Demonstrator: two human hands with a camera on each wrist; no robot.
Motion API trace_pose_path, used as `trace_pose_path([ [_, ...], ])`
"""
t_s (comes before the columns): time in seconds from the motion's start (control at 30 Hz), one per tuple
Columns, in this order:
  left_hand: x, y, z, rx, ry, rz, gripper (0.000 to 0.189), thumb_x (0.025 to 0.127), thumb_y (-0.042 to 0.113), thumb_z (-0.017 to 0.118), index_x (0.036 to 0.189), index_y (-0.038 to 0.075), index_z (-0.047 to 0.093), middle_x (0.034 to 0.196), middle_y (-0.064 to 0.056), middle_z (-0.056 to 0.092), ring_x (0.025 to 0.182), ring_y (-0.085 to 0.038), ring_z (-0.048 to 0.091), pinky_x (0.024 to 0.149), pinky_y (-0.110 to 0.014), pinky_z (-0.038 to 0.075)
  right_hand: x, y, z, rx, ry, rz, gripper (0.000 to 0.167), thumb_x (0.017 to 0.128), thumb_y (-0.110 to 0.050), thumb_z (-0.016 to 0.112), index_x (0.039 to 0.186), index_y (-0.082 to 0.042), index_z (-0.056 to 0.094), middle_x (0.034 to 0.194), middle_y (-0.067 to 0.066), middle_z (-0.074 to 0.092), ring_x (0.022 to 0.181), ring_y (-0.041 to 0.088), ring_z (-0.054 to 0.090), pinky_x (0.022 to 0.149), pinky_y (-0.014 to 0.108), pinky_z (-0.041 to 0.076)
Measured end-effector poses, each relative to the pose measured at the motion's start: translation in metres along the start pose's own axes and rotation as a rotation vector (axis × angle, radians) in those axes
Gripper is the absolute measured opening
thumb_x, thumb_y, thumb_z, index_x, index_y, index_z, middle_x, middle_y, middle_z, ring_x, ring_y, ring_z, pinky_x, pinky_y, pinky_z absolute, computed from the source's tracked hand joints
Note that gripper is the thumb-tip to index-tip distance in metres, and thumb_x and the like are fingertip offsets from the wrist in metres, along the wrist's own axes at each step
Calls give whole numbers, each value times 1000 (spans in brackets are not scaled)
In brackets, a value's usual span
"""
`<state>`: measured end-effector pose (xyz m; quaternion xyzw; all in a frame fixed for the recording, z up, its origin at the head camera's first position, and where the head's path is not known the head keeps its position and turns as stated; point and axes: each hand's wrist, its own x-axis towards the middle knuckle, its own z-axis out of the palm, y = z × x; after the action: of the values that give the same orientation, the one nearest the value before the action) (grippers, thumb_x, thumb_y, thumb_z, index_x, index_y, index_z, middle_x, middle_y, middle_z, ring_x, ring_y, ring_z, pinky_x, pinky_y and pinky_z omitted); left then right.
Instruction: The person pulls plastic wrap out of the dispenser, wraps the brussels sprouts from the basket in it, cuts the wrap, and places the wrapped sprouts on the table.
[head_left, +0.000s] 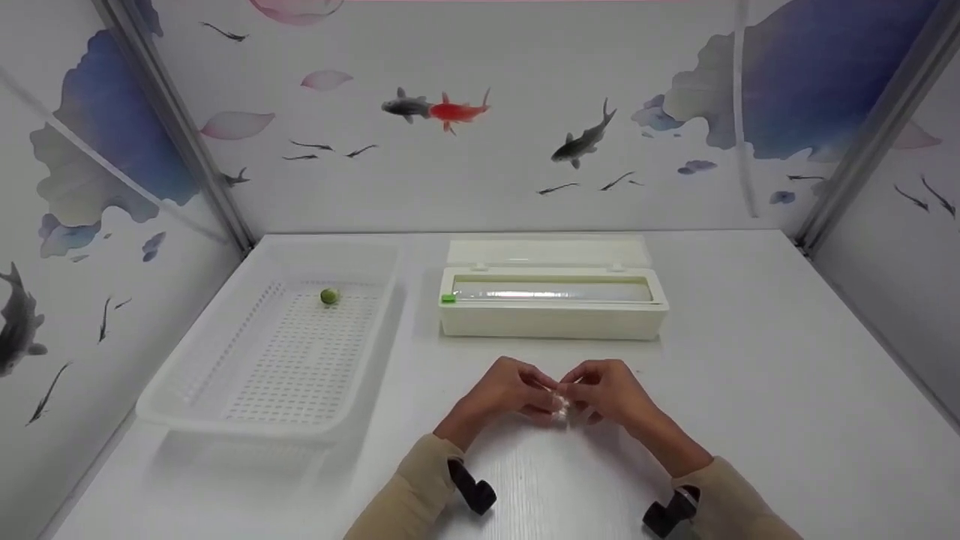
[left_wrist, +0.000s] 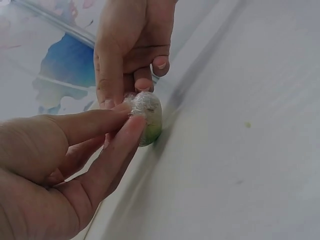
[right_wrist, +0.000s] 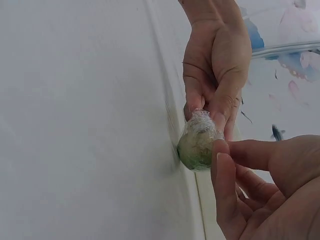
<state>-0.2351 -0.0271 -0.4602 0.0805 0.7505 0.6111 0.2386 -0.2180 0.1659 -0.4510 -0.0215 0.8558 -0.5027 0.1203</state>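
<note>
Between the two hands is a small round green-and-whitish ball of produce [right_wrist: 195, 151] wrapped in clear cling film [left_wrist: 146, 103]. My left hand [head_left: 511, 391] pinches the wrapped ball from the left with thumb and fingertips. From the other side my right hand [head_left: 611, 391] pinches the film at the ball's edge with thumb and forefinger. In the right wrist view the film bunches into a wrinkled tuft on top of the ball. In the head view the fingers mostly hide the ball, and only shiny film shows between the fingertips, low over the white table.
Behind the hands stands a cream cling film dispenser [head_left: 551, 322], its clear lid raised and a green slider [head_left: 448, 298] at its left end. A white perforated basket [head_left: 367, 360] on the left holds one small green ball [head_left: 329, 296]. Printed panels [head_left: 487, 180] enclose the table [head_left: 757, 360].
</note>
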Motion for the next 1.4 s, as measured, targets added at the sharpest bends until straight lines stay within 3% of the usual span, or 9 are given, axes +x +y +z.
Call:
trace_pose_path([
  [0.33,1,1,-7,-24,-39,-66,18,84,4,78,102,3,75,91,-12,77,74,-16,75,73,-28,63,2,4,-3,17,-46,-24,18,89,-20,77,94,-3,71,75,0,71,64,13,64,53,28,56],
  [0.63,2,1,-7,10,-31,-62,19,84,-2,75,102,2,75,95,-9,74,72,-14,73,69,-26,63,0,3,-11,1,-124,-49,16,92,-17,73,100,-3,71,82,2,72,69,13,66,55,28,57],
  [0.8,2,-1,-5,-16,-13,-60,18,82,0,78,99,2,76,91,-9,76,72,-16,74,70,-27,63,-1,1,-15,-22,-179,-33,22,88,-13,77,105,-3,68,90,7,72,73,15,69,55,29,59],
  [1.03,1,-3,-4,-27,5,-62,16,83,2,78,99,3,77,88,-15,78,74,-20,77,71,-28,63,-2,1,-12,-18,-162,-33,26,85,-15,80,105,-4,67,90,7,69,71,14,69,54,30,58],
  [1.27,0,1,-5,-25,-52,-60,17,84,8,79,100,3,75,85,-17,78,70,-18,75,71,-29,64,0,3,-12,14,-150,-33,21,84,-14,77,101,-4,69,84,4,74,69,16,69,58,29,58],
  [1.4,0,0,-2,-16,-28,-52,20,83,14,82,97,3,73,82,-15,77,66,-17,75,68,-30,64,1,5,-12,10,-138,-22,16,83,-12,76,97,-5,73,80,3,75,69,15,70,58,28,57],
])
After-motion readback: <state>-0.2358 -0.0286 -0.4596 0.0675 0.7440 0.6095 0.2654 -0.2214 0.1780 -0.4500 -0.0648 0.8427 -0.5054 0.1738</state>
